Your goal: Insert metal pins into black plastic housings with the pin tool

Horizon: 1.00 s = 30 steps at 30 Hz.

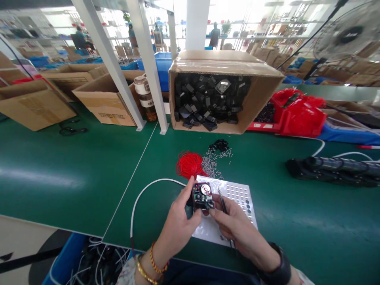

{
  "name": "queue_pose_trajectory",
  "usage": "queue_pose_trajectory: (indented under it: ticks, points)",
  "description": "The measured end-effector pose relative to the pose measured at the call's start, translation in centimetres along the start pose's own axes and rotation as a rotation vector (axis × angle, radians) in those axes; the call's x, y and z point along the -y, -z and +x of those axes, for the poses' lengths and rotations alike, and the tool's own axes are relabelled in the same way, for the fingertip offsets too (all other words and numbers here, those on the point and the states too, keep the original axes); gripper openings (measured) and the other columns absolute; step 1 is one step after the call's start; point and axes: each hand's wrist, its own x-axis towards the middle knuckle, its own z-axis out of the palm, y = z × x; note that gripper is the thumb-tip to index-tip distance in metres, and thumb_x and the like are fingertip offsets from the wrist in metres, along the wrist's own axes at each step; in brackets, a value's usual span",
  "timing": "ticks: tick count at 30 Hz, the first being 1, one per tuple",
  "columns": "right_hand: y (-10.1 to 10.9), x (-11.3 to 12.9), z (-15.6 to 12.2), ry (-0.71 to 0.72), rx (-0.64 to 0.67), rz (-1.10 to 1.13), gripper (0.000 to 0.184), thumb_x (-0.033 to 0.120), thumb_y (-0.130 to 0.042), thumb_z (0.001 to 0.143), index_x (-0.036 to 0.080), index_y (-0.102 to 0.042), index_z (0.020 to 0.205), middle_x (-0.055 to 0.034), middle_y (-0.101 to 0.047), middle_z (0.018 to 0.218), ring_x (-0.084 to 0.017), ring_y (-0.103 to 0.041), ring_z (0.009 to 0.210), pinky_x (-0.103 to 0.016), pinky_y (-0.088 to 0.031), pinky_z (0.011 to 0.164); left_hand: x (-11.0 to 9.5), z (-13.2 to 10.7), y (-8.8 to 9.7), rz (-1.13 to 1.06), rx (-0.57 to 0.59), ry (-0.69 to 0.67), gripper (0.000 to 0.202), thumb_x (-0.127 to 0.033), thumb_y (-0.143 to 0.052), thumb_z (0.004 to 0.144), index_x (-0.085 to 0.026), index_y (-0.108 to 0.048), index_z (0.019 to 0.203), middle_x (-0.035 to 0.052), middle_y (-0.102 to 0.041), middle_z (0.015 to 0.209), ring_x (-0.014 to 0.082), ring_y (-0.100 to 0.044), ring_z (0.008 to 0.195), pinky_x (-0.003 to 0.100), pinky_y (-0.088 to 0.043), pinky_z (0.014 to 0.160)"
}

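A small square electronic device (202, 202), its housing open on a circuit board with a round white part, is between my two hands. My left hand (178, 223) grips its left side, thumb at the lower edge. Fingertips of my right hand (237, 223) touch its lower right corner. That same hand also holds slim dark tweezers (223, 202), tips pointing up and away. Below lies a white sheet (206, 228) with rows of small round pieces, partly covered by my hands. A white cable (134, 209) curves up to the device's left side; where it joins is hidden.
Beyond the sheet lie a red wire bundle (189, 164), small metal pins (210, 166) and small black parts (219, 145). A carton (261, 95) of black housings stands behind. Black bundled units (335, 170) lie right; a metal post (150, 67) rises left of the carton.
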Motion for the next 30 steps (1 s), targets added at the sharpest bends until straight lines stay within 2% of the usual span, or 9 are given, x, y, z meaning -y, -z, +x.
queue_pose_trajectory:
  ticks: [4, 6, 10, 12, 15, 17, 22, 26, 30]
  points:
    - [-0.1, 0.4, -0.2, -0.02, 0.016, -0.001, 0.046, 0.044, -0.07, 0.075, 0.017, -0.054, 0.109, 0.0018, -0.055, 0.077, 0.001, -0.016, 0.036, -0.017, -0.009, 0.033, 0.5, 0.0, 0.5, -0.059, 0.086, -0.018, 0.064, -0.019, -0.045, 0.085, -0.022, -0.022, 0.144, 0.0026, -0.03, 0.149, 0.0225, -0.027, 0.137, 0.043, -0.017, 0.117]
    - [0.3, 1.1, -0.2, -0.007, 0.04, -0.099, 0.042, 0.046, -0.067, 0.077, 0.017, -0.056, 0.106, 0.0023, -0.056, 0.076, -0.001, -0.019, 0.036, -0.017, -0.012, 0.033, 1.0, 0.1, 0.2, -0.057, 0.083, -0.009, 0.064, -0.024, -0.046, 0.087, -0.023, -0.02, 0.145, 0.0041, -0.03, 0.149, 0.0242, -0.027, 0.137, 0.045, -0.019, 0.116]
    - [3.8, 4.5, 1.4, 0.172, 0.136, -0.783, 0.031, 0.043, -0.056, 0.085, 0.016, -0.068, 0.076, 0.0003, -0.063, 0.067, -0.011, -0.052, 0.052, -0.021, -0.04, 0.051, 2.1, 0.9, -0.9, -0.034, -0.011, -0.003, 0.074, -0.033, -0.062, 0.079, -0.019, -0.025, 0.142, 0.0104, -0.036, 0.145, 0.0295, -0.035, 0.132, 0.047, -0.027, 0.112]
    - [6.7, 7.1, 3.6, 0.229, -0.037, -1.084, 0.034, 0.037, -0.051, 0.088, 0.018, -0.069, 0.067, -0.001, -0.066, 0.066, -0.016, -0.06, 0.062, -0.025, -0.044, 0.06, 2.7, 1.4, -1.3, -0.044, -0.034, 0.012, 0.074, -0.029, -0.066, 0.074, -0.019, -0.032, 0.138, 0.0113, -0.041, 0.141, 0.0306, -0.038, 0.129, 0.048, -0.028, 0.111]
    - [10.8, 10.4, 8.1, 0.294, -0.436, -1.228, 0.02, 0.023, -0.049, 0.09, 0.016, -0.067, 0.083, -0.0064, -0.068, 0.084, -0.019, -0.062, 0.079, -0.031, -0.046, 0.075, 3.6, 1.8, -1.3, -0.041, -0.025, 0.041, 0.074, -0.024, -0.07, 0.068, -0.019, -0.038, 0.134, 0.0115, -0.046, 0.137, 0.0318, -0.043, 0.125, 0.049, -0.029, 0.109]
    - [12.7, 11.5, 11.1, 0.306, -0.579, -1.305, 0.012, 0.021, -0.055, 0.089, 0.014, -0.064, 0.094, -0.0073, -0.066, 0.094, -0.02, -0.061, 0.089, -0.037, -0.046, 0.083, 4.1, 1.9, -1.1, -0.019, -0.026, 0.062, 0.075, -0.023, -0.071, 0.064, -0.019, -0.04, 0.132, 0.0121, -0.048, 0.135, 0.0332, -0.044, 0.124, 0.05, -0.031, 0.108]
    - [13.9, 11.0, 15.1, 0.295, -0.619, -1.429, 0.013, 0.026, -0.062, 0.089, 0.014, -0.062, 0.092, -0.0045, -0.063, 0.097, -0.019, -0.06, 0.089, -0.039, -0.049, 0.082, 4.2, 1.8, -1.2, 0.045, -0.059, 0.073, 0.072, -0.019, -0.067, 0.063, -0.017, -0.041, 0.13, 0.0142, -0.05, 0.132, 0.0335, -0.047, 0.12, 0.051, -0.033, 0.105]
    - [13.8, 10.2, 15.6, 0.302, -0.614, -1.434, 0.01, 0.024, -0.062, 0.088, 0.013, -0.062, 0.087, -0.003, -0.062, 0.093, -0.018, -0.06, 0.086, -0.038, -0.05, 0.08, 3.5, 1.7, -1.6, 0.017, -0.051, 0.08, 0.072, -0.015, -0.066, 0.061, -0.017, -0.039, 0.128, 0.0138, -0.049, 0.13, 0.0314, -0.049, 0.118, 0.047, -0.035, 0.104]
    - [13.1, 10.9, 14.9, 0.333, -0.63, -1.374, 0.006, 0.016, -0.06, 0.087, 0.013, -0.06, 0.082, -0.0029, -0.063, 0.085, -0.017, -0.06, 0.079, -0.035, -0.048, 0.076, 2.9, 1.5, -1.6, -0.119, -0.026, 0.087, 0.073, -0.016, -0.071, 0.059, -0.018, -0.04, 0.125, 0.0119, -0.054, 0.123, 0.0296, -0.053, 0.111, 0.043, -0.04, 0.1]
